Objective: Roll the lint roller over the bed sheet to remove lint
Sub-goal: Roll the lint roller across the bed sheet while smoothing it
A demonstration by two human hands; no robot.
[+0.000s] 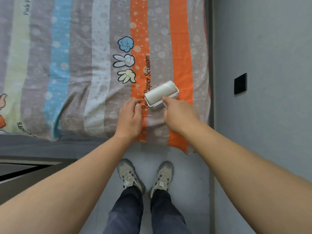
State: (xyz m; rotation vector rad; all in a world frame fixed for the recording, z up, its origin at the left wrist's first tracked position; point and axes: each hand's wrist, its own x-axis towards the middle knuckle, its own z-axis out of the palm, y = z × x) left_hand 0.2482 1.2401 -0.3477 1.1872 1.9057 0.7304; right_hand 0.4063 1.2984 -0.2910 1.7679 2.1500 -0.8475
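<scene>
A white lint roller (pixel 160 94) lies on the striped bed sheet (pixel 84 68), on the orange and grey stripes near the bed's right front corner. My right hand (pixel 179 114) grips its handle from behind, with the handle hidden under the fingers. My left hand (pixel 130 115) rests flat on the sheet just left of the roller, fingers straight and pressing the cloth down.
The sheet's front edge hangs over the bed edge (pixel 50 146). A grey wall (pixel 261 65) with a black switch plate (pixel 240 83) runs close along the bed's right side. My shoes (pixel 145 176) stand on the grey floor in front of the bed.
</scene>
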